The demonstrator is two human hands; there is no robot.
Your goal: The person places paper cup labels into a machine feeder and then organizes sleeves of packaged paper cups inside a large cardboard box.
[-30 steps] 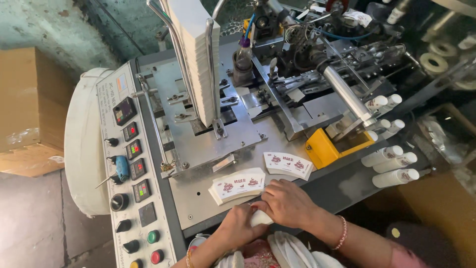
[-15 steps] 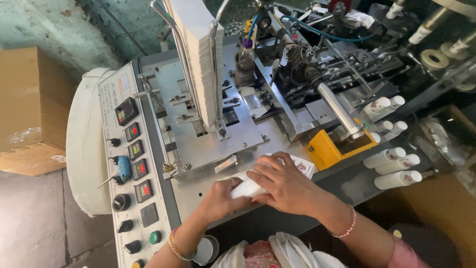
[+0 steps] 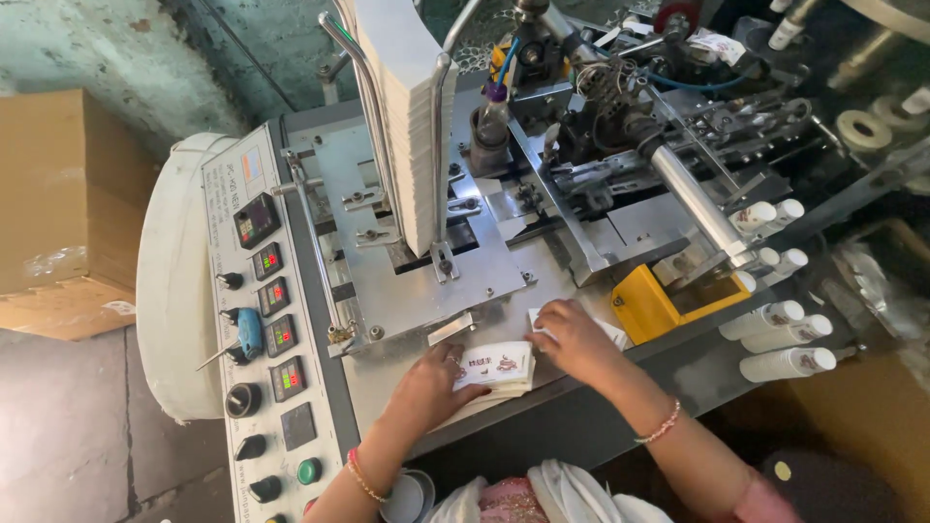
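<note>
Machine bed [image 3: 572, 276] — card stack [image 3: 496, 368] flat, long axis left-right, btwn both hands.

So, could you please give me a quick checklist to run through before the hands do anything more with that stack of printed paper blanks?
1. Left hand on the stack of printed blanks: ok.
2. Right hand on the stack's far edge: ok.
3. Stack edges squared: cannot tell, the hands cover them.
4. Stack lies on the metal machine table, apart from the yellow guard: ok.
5. Tall upright magazine of blanks seated between its rails: ok.
6. Machine stopped: cannot tell.
</note>
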